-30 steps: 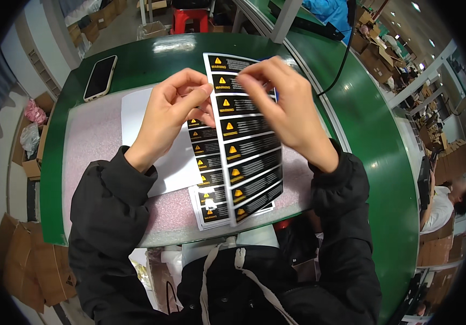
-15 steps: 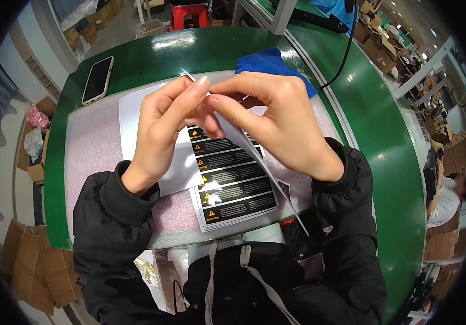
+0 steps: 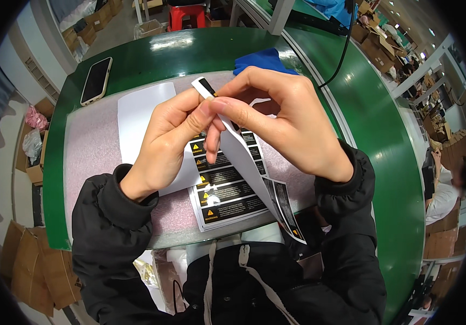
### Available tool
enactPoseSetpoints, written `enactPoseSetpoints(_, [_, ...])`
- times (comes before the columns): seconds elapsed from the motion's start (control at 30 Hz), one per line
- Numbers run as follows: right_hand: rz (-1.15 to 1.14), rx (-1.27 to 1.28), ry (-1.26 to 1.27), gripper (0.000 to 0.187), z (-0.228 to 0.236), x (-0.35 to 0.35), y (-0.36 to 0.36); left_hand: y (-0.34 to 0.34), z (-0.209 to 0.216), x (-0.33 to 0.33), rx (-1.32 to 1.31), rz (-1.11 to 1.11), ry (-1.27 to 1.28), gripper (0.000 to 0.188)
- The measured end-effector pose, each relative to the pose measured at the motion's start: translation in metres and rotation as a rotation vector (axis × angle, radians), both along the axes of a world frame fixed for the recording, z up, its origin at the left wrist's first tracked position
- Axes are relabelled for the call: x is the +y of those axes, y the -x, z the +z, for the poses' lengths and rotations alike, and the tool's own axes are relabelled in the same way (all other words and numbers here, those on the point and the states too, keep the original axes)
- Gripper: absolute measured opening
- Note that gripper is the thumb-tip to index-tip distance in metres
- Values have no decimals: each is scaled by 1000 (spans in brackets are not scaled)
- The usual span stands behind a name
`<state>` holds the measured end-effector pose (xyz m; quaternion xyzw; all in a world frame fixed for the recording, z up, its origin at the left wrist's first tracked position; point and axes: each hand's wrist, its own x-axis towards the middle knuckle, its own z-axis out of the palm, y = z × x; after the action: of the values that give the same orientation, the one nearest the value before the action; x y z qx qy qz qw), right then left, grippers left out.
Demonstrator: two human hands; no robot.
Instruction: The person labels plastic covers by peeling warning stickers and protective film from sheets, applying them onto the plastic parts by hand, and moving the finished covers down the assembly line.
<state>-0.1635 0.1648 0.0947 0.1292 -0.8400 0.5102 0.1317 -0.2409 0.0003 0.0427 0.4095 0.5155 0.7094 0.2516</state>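
Over the middle of the work surface, my left hand point(image 3: 169, 143) and my right hand point(image 3: 292, 119) meet with thumbs and fingers pinched together. Between them is the upper edge of a label sheet point(image 3: 248, 168), white on the back. Its top end is bent over and shows a black strip; the lower end hangs down toward me, black labels turned outward. Beneath lies a stack of label sheets point(image 3: 227, 208), printed with black bars and yellow triangles. A blank white sheet point(image 3: 141, 116) rests beside the stack, partly under my left hand.
A pinkish foam pad point(image 3: 92, 151) covers part of the green table point(image 3: 216, 49). A phone point(image 3: 96, 80) lies at the far left, and a blue cloth point(image 3: 265, 60) beyond my right hand. A black cable point(image 3: 346, 54) hangs at the right. A person point(image 3: 443, 189) works farther right.
The top end of the held sheet has bent over, showing a black strip between my fingers. Its lower part has turned, so black labels now show on its hanging end.
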Motion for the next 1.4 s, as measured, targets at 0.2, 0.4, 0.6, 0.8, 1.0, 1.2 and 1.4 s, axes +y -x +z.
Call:
enactPoseSetpoints(0.2, [-10, -34, -99, 18, -2, 5, 3, -4, -1, 2, -52, 0, 10, 28])
enactPoseSetpoints(0.4, [-17, -7, -94, 18, -3, 2, 4, -7, 0, 2, 56, 29, 70, 29])
enactPoseSetpoints(0.6, [-97, 170, -228, 18, -10, -1, 6, -5, -2, 6, 18, -2, -20, 27])
enactPoseSetpoints(0.8, [-222, 504, -326, 19, -28, 2, 21, 3, -12, 9, 46, 133, -48, 23])
enactPoseSetpoints(1.0, [-290, 141, -201, 25, 8, 97, 56, 51, -26, -1, -83, 234, 46, 21])
enactPoseSetpoints(1.2, [-350, 103, -147, 26, 30, 155, 48, 72, -52, 1, 170, 490, 502, 22])
enactPoseSetpoints(1.4, [-568, 358, -189, 24, 41, 136, 17, 59, -42, -1, 764, 676, 732, 20])
